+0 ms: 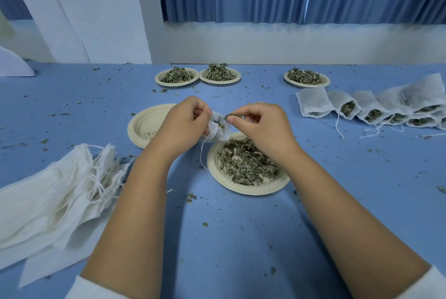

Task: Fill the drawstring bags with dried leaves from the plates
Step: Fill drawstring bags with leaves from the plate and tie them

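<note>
My left hand (185, 121) grips a small white drawstring bag (220, 131) by its mouth, above the table's middle. Its string hangs down toward the near plate. My right hand (261, 127) pinches a tuft of dried leaves (233, 115) at the bag's opening. Just below sits a cream paper plate (225, 184) spread with dried leaves (246, 161). A bare plate stack (142, 127) with a few crumbs lies under my left wrist.
Three plates heaped with leaves stand at the back: (177, 77), (220, 74), (306, 79). Filled bags (371, 110) lie in an overlapping row at the right. A pile of flat bags (55, 190) lies at the left. Leaf crumbs dot the blue tabletop (229, 238).
</note>
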`<control>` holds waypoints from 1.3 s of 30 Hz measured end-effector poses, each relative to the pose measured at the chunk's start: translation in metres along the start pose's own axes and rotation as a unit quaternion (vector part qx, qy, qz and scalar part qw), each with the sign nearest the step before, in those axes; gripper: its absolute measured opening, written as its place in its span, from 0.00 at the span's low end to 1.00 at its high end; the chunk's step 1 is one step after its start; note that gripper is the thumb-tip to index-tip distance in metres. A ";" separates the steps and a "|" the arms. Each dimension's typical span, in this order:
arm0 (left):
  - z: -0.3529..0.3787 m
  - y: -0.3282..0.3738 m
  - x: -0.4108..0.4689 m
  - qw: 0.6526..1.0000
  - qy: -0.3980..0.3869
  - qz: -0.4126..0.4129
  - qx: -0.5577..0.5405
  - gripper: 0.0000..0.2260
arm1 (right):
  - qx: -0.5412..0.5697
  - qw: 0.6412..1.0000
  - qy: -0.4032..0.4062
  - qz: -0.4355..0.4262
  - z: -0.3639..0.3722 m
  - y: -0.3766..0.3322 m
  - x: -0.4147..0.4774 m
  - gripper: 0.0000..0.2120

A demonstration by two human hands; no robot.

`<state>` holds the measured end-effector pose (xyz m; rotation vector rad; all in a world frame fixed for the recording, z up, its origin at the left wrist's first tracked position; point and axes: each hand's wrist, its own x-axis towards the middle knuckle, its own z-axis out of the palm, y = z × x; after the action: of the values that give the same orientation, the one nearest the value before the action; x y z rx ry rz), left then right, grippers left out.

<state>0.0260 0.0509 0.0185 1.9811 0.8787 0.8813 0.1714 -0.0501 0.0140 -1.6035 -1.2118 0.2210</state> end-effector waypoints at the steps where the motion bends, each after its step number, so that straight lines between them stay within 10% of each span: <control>1: 0.001 0.001 -0.001 1.000 -0.008 0.003 0.002 0.05 | -0.027 1.000 0.007 -0.006 0.001 0.001 0.000 0.03; 10: 0.006 0.007 -0.003 1.000 0.018 0.023 0.010 0.05 | -0.160 0.980 -0.001 -0.120 0.008 -0.005 -0.006 0.05; 31: 0.006 0.002 -0.003 0.999 -0.043 0.001 0.015 0.05 | -0.150 0.981 -0.124 -0.012 -0.017 0.002 0.003 0.03; 39: 0.004 -0.003 0.000 0.999 -0.034 0.001 0.042 0.05 | -0.302 0.882 -0.352 0.090 -0.035 0.003 -0.001 0.38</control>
<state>0.0281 0.0511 0.0143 2.0713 0.8879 0.7834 0.1960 -0.0718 0.0260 -2.2927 -1.8024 0.6360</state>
